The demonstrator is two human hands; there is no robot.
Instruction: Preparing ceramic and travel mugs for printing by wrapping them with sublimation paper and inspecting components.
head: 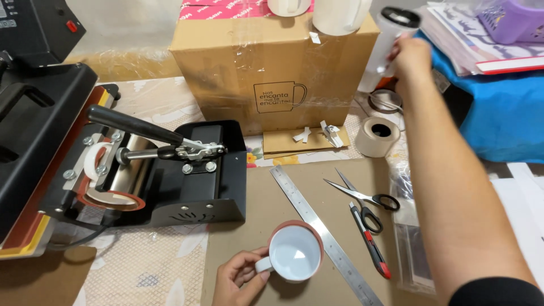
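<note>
My left hand [238, 277] grips the handle of a mug [294, 252], white inside with a reddish outside, standing upright on a brown cardboard sheet [255, 192] near the table's front. My right hand [409, 56] reaches far back right and holds a tall white tumbler [385, 45] with a dark rim, tilted, beside a cardboard box [266, 68]. A black mug press [164, 170] with a lever handle sits at the left, and another mug is clamped in it.
A steel ruler [323, 232], scissors [362, 198] and a red utility knife [371, 241] lie right of the mug. A tape roll [377, 137] stands by the box. A large black heat press [34, 113] fills the left. Blue cloth [504, 119] and papers lie at right.
</note>
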